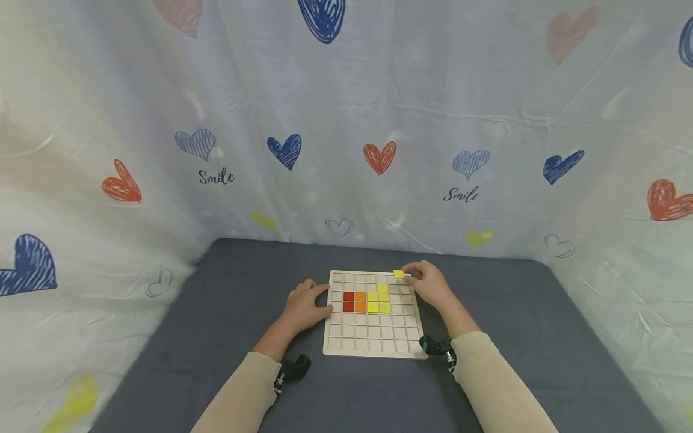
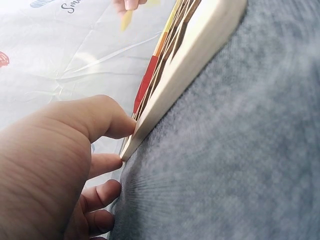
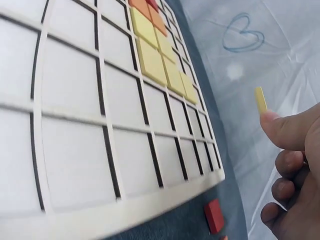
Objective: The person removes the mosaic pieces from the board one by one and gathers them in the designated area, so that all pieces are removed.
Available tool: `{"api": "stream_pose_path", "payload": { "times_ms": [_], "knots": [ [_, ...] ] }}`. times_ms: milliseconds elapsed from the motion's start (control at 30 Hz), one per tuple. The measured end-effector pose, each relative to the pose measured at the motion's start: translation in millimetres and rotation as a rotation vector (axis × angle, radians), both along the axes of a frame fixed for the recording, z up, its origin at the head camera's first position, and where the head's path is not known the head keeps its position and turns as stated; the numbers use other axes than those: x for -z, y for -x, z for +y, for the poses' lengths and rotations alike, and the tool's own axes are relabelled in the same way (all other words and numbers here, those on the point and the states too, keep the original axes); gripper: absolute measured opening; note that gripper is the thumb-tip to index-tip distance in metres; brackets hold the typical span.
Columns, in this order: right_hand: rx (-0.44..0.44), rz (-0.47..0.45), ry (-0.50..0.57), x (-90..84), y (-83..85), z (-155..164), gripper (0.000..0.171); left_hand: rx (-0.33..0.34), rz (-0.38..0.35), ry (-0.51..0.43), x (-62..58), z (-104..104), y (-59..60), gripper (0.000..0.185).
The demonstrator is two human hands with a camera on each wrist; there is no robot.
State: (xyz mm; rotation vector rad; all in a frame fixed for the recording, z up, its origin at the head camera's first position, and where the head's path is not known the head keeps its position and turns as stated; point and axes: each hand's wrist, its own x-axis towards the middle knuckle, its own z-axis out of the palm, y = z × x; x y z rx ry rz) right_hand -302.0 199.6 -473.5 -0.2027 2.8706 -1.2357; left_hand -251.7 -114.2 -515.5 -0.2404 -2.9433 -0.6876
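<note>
The board lies flat on the dark grey table, its cells in a pale grid. The left hand rests at the board's left edge — thumb and forefinger set wide apart, the tips touching the rim, the other fingers lightly bent beside it. The right hand pinches a yellow tile narrowly between thumb and finger, in the air by the board's far edge, towards its far right corner; the remaining fingers curl in.

On the board, one column in from the left edge, sit two red tiles, one behind the other. Right of them come two orange tiles, then a square of four yellow ones, with a single tile of the same colour behind the square's right column, nearer the far edge.

Off the board, just beside its right edge near the far right corner, the right wrist view shows a red block on the table. An orange bit next to it is probably another block, but the frame cuts it off. Behind the table's far edge hangs a white curtain printed with hearts.
</note>
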Motion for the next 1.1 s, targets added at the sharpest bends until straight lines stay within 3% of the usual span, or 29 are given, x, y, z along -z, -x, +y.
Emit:
{"api": "stream_pose_path", "payload": {
  "times_ms": [567,1100],
  "knots": [
    [0.039,0.034,-0.055,2.5,-2.8,60.4,0.029,0.008,0.011,-0.011,0.4,-0.7,0.2,0.054],
    [0.119,-0.055,-0.13,21.7,-8.5,107.6,0.03,0.009,0.012,-0.009,1.2,-1.4,0.8,0.054]
  ]
}}
